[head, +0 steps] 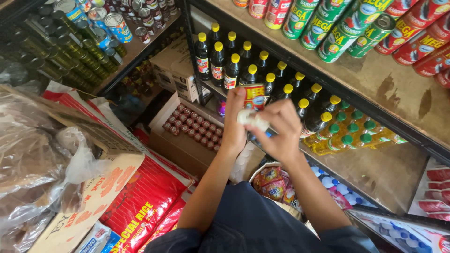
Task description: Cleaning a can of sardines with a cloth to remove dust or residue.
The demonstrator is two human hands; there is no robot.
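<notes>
Hands meet at twelve o'clock: left hand (233, 122) wraps a small red can (253, 96), rigid, likely slippery; right hand (277, 127) pinches something white (251, 119) against it.

Glossy metal can (254, 96), glossy plastic sacks (145, 201), worn matt wooden shelf (375, 79)

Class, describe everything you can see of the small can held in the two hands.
The can is a small metal-looking cylinder with a red and yellow label, held upright before shelves of dark bottles. The left hand wraps its side; the right hand presses a white cloth-like wad against its lower part. Its bottom is hidden.
</notes>
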